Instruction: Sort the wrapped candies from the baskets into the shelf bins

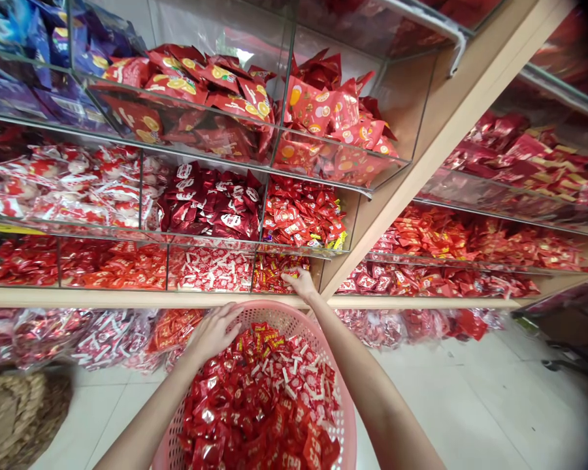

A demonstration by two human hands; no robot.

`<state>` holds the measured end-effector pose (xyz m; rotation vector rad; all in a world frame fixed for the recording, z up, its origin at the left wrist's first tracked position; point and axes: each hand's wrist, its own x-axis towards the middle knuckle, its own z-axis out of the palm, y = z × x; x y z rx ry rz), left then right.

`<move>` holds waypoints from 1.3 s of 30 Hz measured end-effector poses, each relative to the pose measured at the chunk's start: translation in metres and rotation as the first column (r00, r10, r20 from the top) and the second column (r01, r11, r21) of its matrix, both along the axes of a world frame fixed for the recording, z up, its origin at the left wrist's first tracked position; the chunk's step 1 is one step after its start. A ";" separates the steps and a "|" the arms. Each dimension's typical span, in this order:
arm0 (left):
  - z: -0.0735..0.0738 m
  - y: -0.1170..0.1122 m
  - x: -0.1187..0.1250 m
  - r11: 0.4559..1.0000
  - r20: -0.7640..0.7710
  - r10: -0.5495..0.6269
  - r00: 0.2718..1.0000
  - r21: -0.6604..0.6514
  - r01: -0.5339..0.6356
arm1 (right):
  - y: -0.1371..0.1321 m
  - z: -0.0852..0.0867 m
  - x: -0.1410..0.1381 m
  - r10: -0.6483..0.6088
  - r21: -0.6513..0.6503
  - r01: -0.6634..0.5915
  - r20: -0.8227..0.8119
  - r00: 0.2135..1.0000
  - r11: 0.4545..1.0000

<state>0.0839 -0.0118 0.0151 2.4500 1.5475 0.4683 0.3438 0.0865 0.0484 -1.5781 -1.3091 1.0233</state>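
A: Right hand [300,284], grip?
B: One, fingers curled narrow at small red-and-yellow sweets [268,277], in a compartment just beyond the pink basket [274,312]. Whether any sweet is pinched, cannot tell (fingertips too small to read).
A: Left hand [218,331]?
B: One, loosely spread, laid over the basket's far-left rim.
A: Basket contents?
B: Dark-red wrapped sweets [215,401], its left side; red-and-white sweets [298,372], its right; orange-red packets [304,431], its near right; some yellow-marked wrappers [264,338], its far end.
A: Surroundings?
B: Wooden shelf edge [127,299], beyond the basket; woven item [10,405], well left of it; tiled floor [451,398], either side.
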 end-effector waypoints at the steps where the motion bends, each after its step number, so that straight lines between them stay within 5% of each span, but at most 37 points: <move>1: 0.000 0.000 0.000 1.000 0.000 -0.001 1.000 -0.001 0.001 | -0.004 0.003 0.001 -0.036 -0.012 0.035 -0.144 0.989 0.999; 4: 0.002 0.000 0.001 1.000 -0.016 -0.002 1.000 -0.004 0.002 | -0.025 0.009 0.001 -0.022 -0.038 0.010 -0.321 0.947 0.999; 8: 0.004 -0.001 0.003 1.000 -0.036 0.004 0.999 -0.016 -0.005 | -0.068 0.002 -0.003 0.174 -0.092 -0.233 -0.422 0.890 0.968; 11: 0.004 -0.002 0.004 1.000 -0.031 0.003 1.000 -0.015 -0.004 | -0.093 -0.022 -0.009 0.339 -0.123 -0.376 -0.244 0.908 0.918; 16: 0.002 -0.001 0.004 1.000 -0.032 -0.009 0.999 0.001 0.009 | -0.100 -0.065 -0.021 0.402 -0.056 -0.399 0.206 0.892 0.915; 21: 0.001 -0.001 0.002 1.000 -0.044 -0.012 0.999 0.016 0.013 | -0.091 -0.083 -0.025 0.371 -0.045 -0.376 0.309 0.876 0.925; 30: 0.000 0.000 0.003 1.000 -0.034 -0.010 0.999 0.006 0.010 | -0.092 -0.081 -0.033 0.319 0.063 -0.359 0.338 0.886 0.931; 35: 0.000 0.000 0.002 1.000 0.000 -0.004 1.000 0.001 0.004 | -0.097 -0.085 -0.056 0.299 0.001 -0.325 0.387 0.872 0.946; 39: 0.000 0.001 0.000 1.000 0.002 -0.011 1.000 -0.002 0.011 | -0.096 -0.058 -0.056 0.205 0.083 -0.281 0.498 0.842 0.956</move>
